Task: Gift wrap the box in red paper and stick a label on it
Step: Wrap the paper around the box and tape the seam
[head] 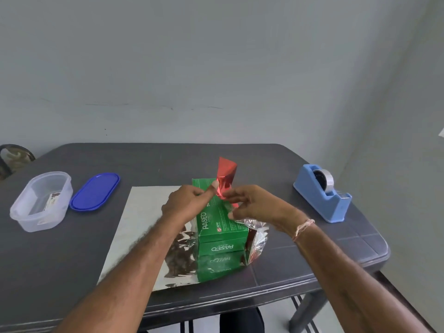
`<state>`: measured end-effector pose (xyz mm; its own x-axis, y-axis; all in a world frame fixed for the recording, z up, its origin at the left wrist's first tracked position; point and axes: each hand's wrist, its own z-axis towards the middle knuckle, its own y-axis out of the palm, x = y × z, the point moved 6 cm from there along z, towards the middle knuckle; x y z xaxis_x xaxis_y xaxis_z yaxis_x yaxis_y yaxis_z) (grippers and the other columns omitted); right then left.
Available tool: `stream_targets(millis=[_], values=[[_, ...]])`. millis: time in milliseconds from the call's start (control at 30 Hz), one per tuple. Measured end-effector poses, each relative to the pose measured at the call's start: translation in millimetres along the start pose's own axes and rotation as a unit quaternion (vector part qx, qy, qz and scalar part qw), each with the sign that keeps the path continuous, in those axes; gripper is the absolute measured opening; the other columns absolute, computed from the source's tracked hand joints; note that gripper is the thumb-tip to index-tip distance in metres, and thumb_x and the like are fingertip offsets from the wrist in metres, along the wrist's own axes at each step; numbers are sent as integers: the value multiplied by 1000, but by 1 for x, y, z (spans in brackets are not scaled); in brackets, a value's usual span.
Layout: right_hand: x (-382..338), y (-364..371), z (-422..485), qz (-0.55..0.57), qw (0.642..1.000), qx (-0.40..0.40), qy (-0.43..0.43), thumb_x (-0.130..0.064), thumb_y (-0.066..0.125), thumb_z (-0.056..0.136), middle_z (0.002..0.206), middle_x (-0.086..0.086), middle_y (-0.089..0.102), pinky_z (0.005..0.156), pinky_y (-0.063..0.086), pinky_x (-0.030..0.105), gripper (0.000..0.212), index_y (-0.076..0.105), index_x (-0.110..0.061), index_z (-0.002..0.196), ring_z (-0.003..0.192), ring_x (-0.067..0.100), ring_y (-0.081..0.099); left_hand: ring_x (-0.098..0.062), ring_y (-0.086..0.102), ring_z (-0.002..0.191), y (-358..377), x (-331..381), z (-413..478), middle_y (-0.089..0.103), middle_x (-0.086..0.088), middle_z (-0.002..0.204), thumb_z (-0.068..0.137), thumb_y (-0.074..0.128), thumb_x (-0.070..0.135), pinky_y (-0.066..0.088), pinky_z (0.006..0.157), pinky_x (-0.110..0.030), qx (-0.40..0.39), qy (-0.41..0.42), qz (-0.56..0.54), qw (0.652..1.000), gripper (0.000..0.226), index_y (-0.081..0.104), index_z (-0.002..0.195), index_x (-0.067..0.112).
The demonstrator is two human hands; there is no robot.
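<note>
Red paper (227,171) pinched by left hand (187,200) & right hand (252,203) atop box (221,227); tape dispenser (322,195) right, tub (40,200) left.

Both bare forearms reached forward and converged; left hand (189,203) was curled, thumb raised, pinching the red paper (227,169) at its base, and right hand (252,205), just right of that pinch, gripped the same flap with its fingertips.

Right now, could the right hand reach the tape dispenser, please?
Probably yes: the tape dispenser stands on the table to the right of the right hand, nothing between them, but it must first release the red paper.
</note>
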<state>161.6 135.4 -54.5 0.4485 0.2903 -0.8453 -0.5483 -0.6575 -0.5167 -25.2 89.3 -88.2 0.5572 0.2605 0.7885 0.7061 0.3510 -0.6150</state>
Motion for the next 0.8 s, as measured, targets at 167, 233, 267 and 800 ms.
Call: stream_targets(millis=[167, 233, 267, 800], values=[[-1, 8, -5, -54, 998, -5, -21, -3, 79, 85, 139, 0, 63, 110, 48, 36, 62, 58, -16, 141, 122, 6, 61, -21, 66, 76, 5, 26, 16, 65, 6, 64, 66, 60, 91, 50, 86, -41, 37, -34, 143, 989, 67, 76, 72, 26], [-3, 6, -10, -78, 996, 9, -32, -9, 81, 84, 138, 1, 64, 112, 46, 36, 60, 60, -18, 140, 126, 14, 60, -20, 65, 82, 7, 30, 19, 69, 8, 73, 67, 75, 76, 47, 93, -43, 60, -40, 174, 982, 49, 77, 79, 29], [-5, 3, -12, -96, 994, 21, -43, -11, 82, 84, 135, 1, 66, 110, 47, 32, 58, 62, -18, 138, 124, 13, 61, -17, 62, 82, 8, 29, 21, 70, 9, 77, 67, 81, 69, 44, 93, -42, 75, -43, 181, 980, 42, 77, 83, 29], [56, -17, -68, -40, 963, 265, 23, -21, 91, 74, 83, 2, 76, 72, 60, 31, 24, 72, -15, 87, 74, 16, 70, -16, 57, 86, 12, 21, 10, 64, 12, 83, 71, 86, 55, 44, 95, -44, 115, -21, 156, 981, 38, 76, 96, 28]])
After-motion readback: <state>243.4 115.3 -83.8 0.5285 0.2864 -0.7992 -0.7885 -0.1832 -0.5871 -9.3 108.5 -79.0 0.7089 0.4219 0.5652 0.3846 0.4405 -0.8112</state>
